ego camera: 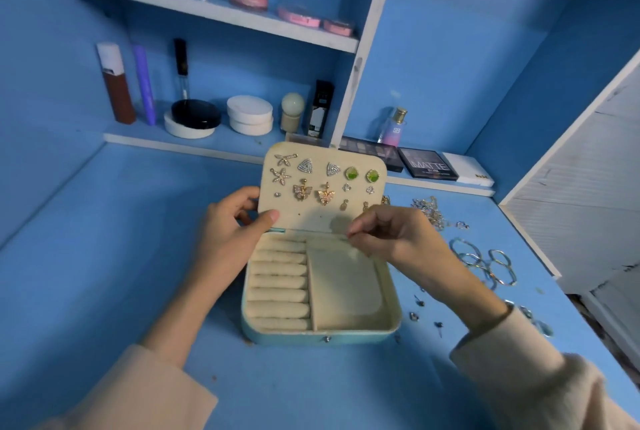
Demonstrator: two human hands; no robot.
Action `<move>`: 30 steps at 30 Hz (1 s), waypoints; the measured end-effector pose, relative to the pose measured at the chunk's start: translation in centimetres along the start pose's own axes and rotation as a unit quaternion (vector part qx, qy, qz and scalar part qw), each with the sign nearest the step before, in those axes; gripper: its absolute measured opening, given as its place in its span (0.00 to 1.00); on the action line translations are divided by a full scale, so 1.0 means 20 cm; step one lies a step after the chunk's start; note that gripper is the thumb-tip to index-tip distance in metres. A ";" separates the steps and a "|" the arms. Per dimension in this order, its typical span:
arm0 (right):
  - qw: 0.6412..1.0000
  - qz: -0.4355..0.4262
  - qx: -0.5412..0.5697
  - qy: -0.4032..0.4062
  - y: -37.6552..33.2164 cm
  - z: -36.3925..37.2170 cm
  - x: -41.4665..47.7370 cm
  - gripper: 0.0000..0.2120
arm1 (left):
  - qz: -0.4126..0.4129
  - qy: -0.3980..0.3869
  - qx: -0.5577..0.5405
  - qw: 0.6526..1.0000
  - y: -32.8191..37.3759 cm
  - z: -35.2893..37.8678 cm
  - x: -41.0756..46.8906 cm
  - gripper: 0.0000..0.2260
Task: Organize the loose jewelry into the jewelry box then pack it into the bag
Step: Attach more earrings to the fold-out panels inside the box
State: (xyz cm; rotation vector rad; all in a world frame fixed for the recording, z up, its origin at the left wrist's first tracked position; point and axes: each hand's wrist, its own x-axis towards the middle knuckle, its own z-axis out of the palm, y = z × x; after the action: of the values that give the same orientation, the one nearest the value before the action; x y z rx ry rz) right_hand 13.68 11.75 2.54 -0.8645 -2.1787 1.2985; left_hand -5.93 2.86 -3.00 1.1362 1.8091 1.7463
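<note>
Blue desk (pixel 104 291) surface lies bare in front of and left of the open jewelry box (pixel 322 336), which sits at centre with its cream ring rolls and flat compartment showing. A person's left hand (pixel 228 225) grips the left edge of the upright lid (pixel 304 218), thumb on the inner face. The right hand (pixel 391 232) has its fingertips pinched together at the lid's lower right; whether they hold anything is too small to tell. Earrings (pixel 301 190) are pinned in rows across the lid. Right of the box, loose studs (pixel 419 301), rings (pixel 485 263) and a chain (pixel 429 210) crowd the desk up to its right edge. Behind, a palette (pixel 427 165) reads "MATTE", a perfume bottle (pixel 393 128) reads "SB", and cosmetics line the shelf (pixel 207 149).
</note>
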 end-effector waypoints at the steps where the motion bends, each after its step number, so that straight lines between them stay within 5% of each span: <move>1: 1.000 -0.003 0.005 -0.004 -0.01 0.04 0.02 0.07 | -0.002 -0.001 0.005 1.000 0.00 0.00 0.00 0.15; 19: 0.962 -0.142 -0.226 0.056 -0.05 0.36 0.21 0.03 | -0.004 -0.007 0.057 0.998 0.02 -0.03 0.01 0.11; 30: 0.954 -0.064 -0.284 0.069 -0.09 0.39 0.23 0.03 | -0.012 -0.001 0.067 0.998 0.02 -0.03 0.01 0.10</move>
State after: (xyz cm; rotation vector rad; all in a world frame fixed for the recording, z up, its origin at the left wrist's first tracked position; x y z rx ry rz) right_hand 4.80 9.67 1.04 -0.9610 -2.4787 0.5231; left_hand -6.32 2.56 -2.44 1.1604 1.9570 1.6304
